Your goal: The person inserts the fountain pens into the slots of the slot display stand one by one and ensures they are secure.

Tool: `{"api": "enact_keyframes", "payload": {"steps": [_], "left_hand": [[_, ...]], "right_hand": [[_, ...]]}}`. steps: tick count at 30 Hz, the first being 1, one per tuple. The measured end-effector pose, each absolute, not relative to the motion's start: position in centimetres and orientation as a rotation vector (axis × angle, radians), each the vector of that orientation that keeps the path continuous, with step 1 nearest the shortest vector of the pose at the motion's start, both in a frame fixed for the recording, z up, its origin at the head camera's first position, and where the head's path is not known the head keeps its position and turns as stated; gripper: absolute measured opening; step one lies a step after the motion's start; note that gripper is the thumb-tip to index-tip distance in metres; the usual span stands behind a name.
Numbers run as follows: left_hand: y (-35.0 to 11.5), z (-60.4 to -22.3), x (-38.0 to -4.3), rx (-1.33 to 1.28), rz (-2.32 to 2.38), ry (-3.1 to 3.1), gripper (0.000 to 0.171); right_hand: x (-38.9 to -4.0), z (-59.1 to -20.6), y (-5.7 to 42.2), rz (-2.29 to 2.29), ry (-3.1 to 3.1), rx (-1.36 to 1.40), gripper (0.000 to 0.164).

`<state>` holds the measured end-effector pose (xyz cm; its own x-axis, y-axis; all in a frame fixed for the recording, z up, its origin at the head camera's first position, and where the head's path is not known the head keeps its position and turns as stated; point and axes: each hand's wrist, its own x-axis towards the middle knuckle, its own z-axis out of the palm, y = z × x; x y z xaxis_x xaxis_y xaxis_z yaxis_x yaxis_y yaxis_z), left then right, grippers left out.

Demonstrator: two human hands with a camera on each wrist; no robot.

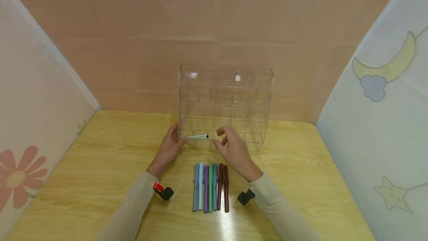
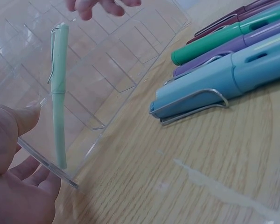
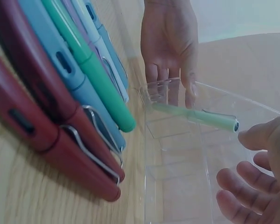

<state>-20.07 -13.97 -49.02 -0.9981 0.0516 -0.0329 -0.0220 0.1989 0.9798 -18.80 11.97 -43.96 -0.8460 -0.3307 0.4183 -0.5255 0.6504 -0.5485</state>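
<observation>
A clear acrylic pen rack (image 1: 224, 103) with rows of small compartments stands on the table. Lying crosswise in the left part of its bottom row is a pale green pen (image 1: 198, 136), its clipped cap to the right. My left hand (image 1: 169, 148) grips the rack's left side wall, thumb on one side and fingers (image 2: 37, 179) on the other, the thumb close to the pen's barrel end. Just beyond the cap end, my right hand (image 1: 234, 151) holds nothing. Its fingers are loosely bent, and in the right wrist view the thumb (image 3: 259, 135) overlaps close to the cap tip.
In front of the rack several pens lie side by side: blue, light blue, purple (image 1: 206, 189), green (image 1: 210, 187) and dark red (image 1: 226, 189). They lie between my forearms on the wooden table (image 1: 100, 159). An orange-brown backdrop (image 1: 133, 47) rises behind the rack.
</observation>
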Motion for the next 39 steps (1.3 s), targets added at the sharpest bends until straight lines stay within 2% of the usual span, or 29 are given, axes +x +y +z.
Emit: {"api": "enact_keyframes", "payload": {"steps": [12, 20, 31, 39], "left_hand": [[-14.4, -49.3, -19.9, 0.012, 1.959, 2.396, 0.074], [-14.3, -49.4, -20.0, 0.001, 1.974, 2.393, 0.074], [-13.8, -49.7, -20.3, -0.015, 1.943, 2.359, 0.074], [-13.8, -49.3, -20.2, -0.03, 1.933, 2.377, 0.072]], "right_hand": [[-17.7, -44.4, 13.6, 1.007, -2.684, 0.621, 0.023], [-17.4, -44.9, 14.9, 0.989, -3.018, 0.625, 0.02], [-16.6, -45.9, 16.3, 0.942, -3.22, 0.678, 0.029], [-16.3, -46.2, 16.6, 0.926, -3.302, 0.7, 0.045]]}}
